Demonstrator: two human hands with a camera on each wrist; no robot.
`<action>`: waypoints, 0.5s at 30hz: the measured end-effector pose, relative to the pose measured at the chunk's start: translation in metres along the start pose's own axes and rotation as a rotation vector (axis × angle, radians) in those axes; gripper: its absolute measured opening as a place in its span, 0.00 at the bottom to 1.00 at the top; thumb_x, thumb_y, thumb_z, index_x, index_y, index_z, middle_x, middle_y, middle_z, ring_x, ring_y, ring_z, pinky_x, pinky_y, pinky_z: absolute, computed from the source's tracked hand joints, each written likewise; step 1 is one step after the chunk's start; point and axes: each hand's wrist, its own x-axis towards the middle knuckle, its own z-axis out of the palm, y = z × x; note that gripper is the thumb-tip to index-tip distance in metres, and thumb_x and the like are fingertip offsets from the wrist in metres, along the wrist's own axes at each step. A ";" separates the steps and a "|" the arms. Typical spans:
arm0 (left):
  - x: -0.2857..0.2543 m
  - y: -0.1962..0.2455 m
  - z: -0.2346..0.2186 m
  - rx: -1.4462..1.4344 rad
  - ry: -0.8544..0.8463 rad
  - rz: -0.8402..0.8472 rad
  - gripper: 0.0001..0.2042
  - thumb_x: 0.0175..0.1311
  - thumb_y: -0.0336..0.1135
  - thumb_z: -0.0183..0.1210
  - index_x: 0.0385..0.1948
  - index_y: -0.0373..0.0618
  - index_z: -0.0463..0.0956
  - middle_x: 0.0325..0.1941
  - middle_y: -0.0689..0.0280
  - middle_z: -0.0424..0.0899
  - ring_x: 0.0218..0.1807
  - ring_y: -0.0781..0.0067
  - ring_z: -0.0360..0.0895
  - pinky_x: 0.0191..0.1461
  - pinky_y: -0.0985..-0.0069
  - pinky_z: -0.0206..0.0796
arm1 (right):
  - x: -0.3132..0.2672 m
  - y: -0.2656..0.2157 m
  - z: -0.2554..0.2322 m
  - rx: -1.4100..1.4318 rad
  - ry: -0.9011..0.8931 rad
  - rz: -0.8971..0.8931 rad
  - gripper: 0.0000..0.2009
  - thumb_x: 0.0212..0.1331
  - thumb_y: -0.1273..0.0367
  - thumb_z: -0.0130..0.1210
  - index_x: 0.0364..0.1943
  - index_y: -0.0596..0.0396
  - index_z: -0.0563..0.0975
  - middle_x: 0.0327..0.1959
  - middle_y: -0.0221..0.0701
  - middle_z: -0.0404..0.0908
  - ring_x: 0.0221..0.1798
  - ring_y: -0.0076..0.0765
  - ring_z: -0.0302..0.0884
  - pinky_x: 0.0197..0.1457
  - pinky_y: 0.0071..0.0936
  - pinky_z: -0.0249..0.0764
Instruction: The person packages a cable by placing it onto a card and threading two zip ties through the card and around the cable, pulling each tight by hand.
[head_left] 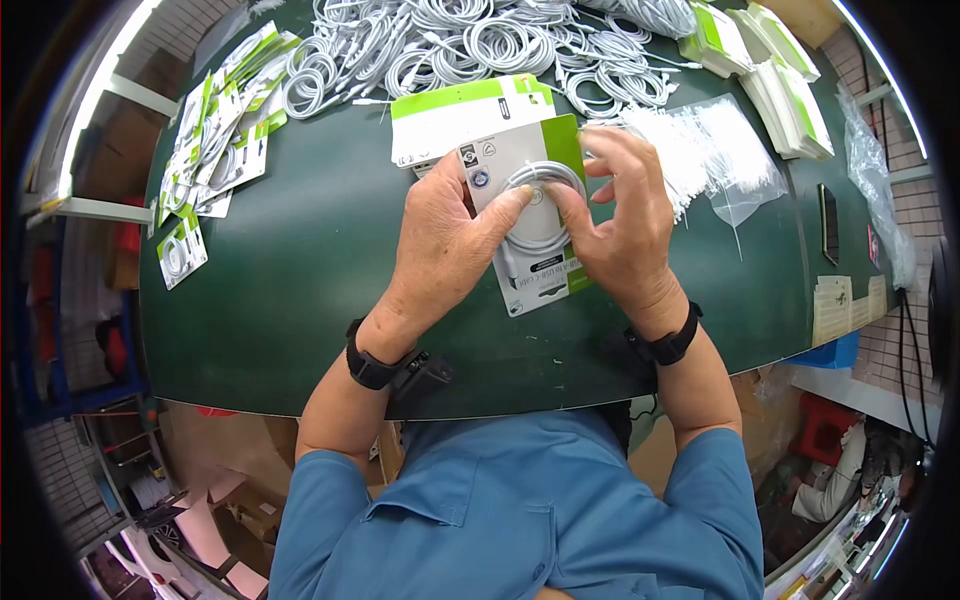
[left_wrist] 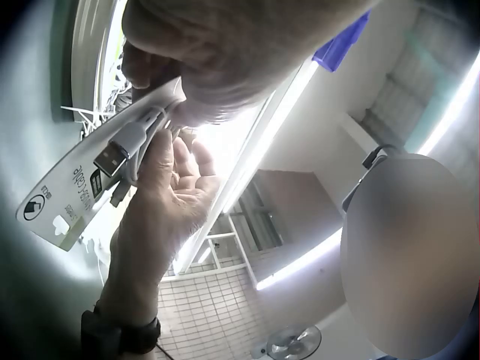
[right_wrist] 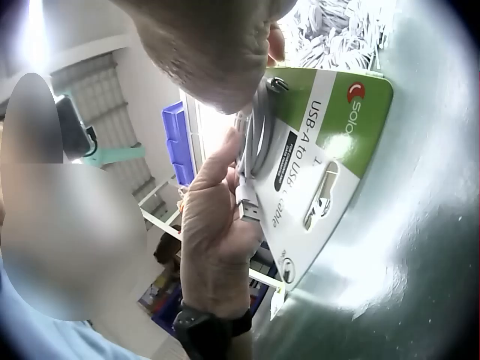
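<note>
In the head view, a white-and-green packaging card (head_left: 478,150) is held up over the table with a coiled white USB cable (head_left: 535,245) against its face. My left hand (head_left: 440,235) grips the card's left edge, its thumb on the coil. From the other side, my right hand (head_left: 630,215) sets its thumb on the coil near the middle, fingers bent by the card's right edge. A USB-A plug (left_wrist: 120,148) stands out from the card in the left wrist view. The right wrist view shows the card's printed lower part (right_wrist: 300,172) and the cable strands beside it.
Many coiled white cables (head_left: 440,45) heap along the back of the green table (head_left: 300,330). More cards (head_left: 420,130) lie behind the held one. Carded cables (head_left: 215,140) pile at left. White ties (head_left: 665,150), a plastic bag (head_left: 745,195), card stacks (head_left: 790,105) and a phone (head_left: 829,222) lie at right.
</note>
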 end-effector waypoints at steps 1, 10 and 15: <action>0.000 0.000 0.000 -0.010 -0.002 0.003 0.16 0.70 0.29 0.67 0.54 0.31 0.78 0.46 0.58 0.91 0.44 0.75 0.87 0.47 0.75 0.81 | 0.000 0.000 0.000 -0.040 0.001 -0.048 0.23 0.55 0.73 0.74 0.55 0.58 0.79 0.48 0.38 0.84 0.39 0.37 0.83 0.35 0.30 0.81; 0.000 -0.010 -0.002 -0.046 -0.070 -0.009 0.15 0.70 0.30 0.67 0.53 0.32 0.78 0.46 0.59 0.90 0.44 0.76 0.86 0.48 0.74 0.81 | -0.002 -0.002 0.000 -0.251 -0.100 -0.185 0.14 0.54 0.76 0.69 0.44 0.60 0.79 0.41 0.37 0.80 0.41 0.45 0.79 0.42 0.39 0.78; 0.000 -0.011 0.001 -0.017 -0.059 -0.009 0.15 0.70 0.30 0.68 0.52 0.33 0.79 0.45 0.60 0.90 0.43 0.78 0.86 0.46 0.75 0.81 | -0.003 -0.002 0.002 -0.288 -0.139 -0.144 0.11 0.54 0.78 0.65 0.41 0.59 0.77 0.39 0.37 0.78 0.41 0.45 0.76 0.42 0.39 0.77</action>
